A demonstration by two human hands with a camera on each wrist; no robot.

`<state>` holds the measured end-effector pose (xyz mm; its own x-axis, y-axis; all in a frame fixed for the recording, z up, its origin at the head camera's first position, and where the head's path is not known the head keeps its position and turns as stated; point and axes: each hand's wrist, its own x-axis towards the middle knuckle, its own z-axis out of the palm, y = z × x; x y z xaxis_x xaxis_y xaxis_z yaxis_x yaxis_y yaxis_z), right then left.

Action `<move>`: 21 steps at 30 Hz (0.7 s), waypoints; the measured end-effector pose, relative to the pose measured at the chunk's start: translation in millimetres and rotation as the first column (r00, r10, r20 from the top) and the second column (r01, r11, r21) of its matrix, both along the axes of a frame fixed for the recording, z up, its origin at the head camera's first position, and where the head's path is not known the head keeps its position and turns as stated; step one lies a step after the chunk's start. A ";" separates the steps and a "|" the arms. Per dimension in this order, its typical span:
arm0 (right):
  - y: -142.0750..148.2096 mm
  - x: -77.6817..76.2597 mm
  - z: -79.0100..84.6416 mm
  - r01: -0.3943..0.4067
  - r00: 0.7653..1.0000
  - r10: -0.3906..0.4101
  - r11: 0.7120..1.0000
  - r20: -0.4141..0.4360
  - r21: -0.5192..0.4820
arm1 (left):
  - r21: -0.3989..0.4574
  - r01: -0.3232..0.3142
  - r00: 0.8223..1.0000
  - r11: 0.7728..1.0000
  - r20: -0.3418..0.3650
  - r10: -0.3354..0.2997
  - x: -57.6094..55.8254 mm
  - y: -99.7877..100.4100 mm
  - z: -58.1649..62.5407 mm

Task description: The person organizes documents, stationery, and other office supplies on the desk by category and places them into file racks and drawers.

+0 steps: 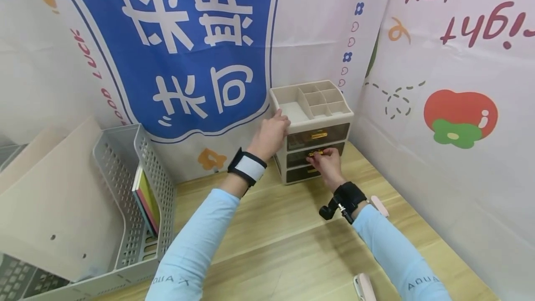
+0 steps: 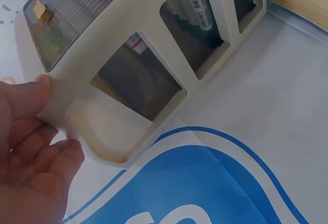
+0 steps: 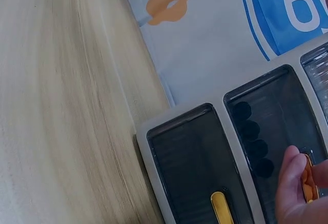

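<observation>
A cream desktop drawer organizer [image 1: 322, 122] stands at the back right, with dark see-through drawers and an open compartment tray on top. My left hand [image 1: 271, 136] grips its top left edge; the left wrist view shows thumb and fingers at the corner. My right hand [image 1: 328, 166] pinches the gold handle [image 3: 308, 180] of the middle drawer [image 3: 277, 106]. This drawer looks closed, with dark round shapes behind its front. The top drawer [image 1: 301, 140] and bottom drawer [image 3: 187, 157] look closed too. Through a side window shows a marker-like pen [image 2: 200, 6].
A grey perforated file holder [image 1: 167, 194] at the left has thin booklets [image 1: 147, 199] and a large cream board [image 1: 62, 194]. A pale pink object [image 1: 379, 206] lies beside my right wrist; a pink stapler-like object [image 1: 365, 287] is nearer. Printed cloth covers the walls behind and right.
</observation>
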<state>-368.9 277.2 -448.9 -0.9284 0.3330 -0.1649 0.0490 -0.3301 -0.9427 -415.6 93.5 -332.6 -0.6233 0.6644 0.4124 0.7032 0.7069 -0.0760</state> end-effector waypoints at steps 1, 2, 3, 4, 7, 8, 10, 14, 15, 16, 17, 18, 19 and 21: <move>0.7 0.4 0.5 -0.004 1.000 0.004 1.000 0.000 -0.002 | 0.000 -0.001 1.000 1.000 0.001 0.001 0.3 0.4 -0.1; 1.4 1.1 1.0 -0.010 1.000 0.010 1.000 0.001 -0.003 | 0.001 0.000 1.000 1.000 0.001 0.000 0.4 0.9 -0.1; 2.3 1.7 1.1 -0.014 1.000 0.014 1.000 0.001 -0.007 | 0.003 0.002 1.000 1.000 0.000 -0.002 0.5 1.3 0.0; 3.4 2.5 1.0 -0.020 1.000 0.020 1.000 0.002 -0.014 | 0.002 0.003 1.000 1.000 -0.001 -0.003 0.6 1.6 0.1; 6.4 6.6 -1.6 -0.031 0.999 0.032 0.999 0.019 -0.032 | -0.007 0.001 1.000 1.000 -0.009 -0.001 0.5 1.8 0.2; 7.5 8.5 -3.3 -0.030 0.999 0.031 0.999 0.031 -0.027 | -0.011 -0.001 1.000 1.000 -0.015 0.000 0.1 1.7 -0.1; 9.7 12.9 -8.5 -0.021 0.998 0.022 1.000 0.050 -0.017 | -0.024 -0.008 1.000 1.000 -0.025 0.008 -0.2 1.5 0.0; 12.2 18.5 -21.9 -0.007 0.995 0.003 0.999 0.097 0.038 | -0.037 -0.021 0.999 0.999 -0.038 0.019 -1.1 -0.4 2.4; 12.6 18.3 -25.3 -0.018 0.994 0.014 0.999 0.107 0.030 | -0.037 -0.023 0.999 0.999 -0.033 0.022 -1.2 -0.9 3.3; 13.0 17.9 -28.4 -0.036 0.992 0.033 0.999 0.118 0.018 | -0.033 -0.023 0.999 0.999 -0.026 0.022 -1.2 -1.2 3.7; 13.1 16.9 -31.4 -0.051 0.990 0.051 0.999 0.128 -0.003 | -0.028 -0.024 1.000 0.999 -0.020 0.023 -1.1 -1.3 3.9; 13.1 15.6 -33.9 -0.063 0.989 0.067 0.997 0.134 -0.032 | -0.027 -0.025 1.000 0.999 -0.010 0.025 -0.6 -1.1 3.9; 12.4 14.0 -36.3 -0.078 0.987 0.084 0.995 0.138 -0.055 | -0.025 -0.027 1.000 0.999 -0.003 0.027 -0.1 -0.5 4.1; 10.1 10.3 -40.1 -0.092 0.986 0.103 0.992 0.134 -0.088 | -0.025 -0.033 0.999 0.999 0.015 0.033 0.7 1.5 4.7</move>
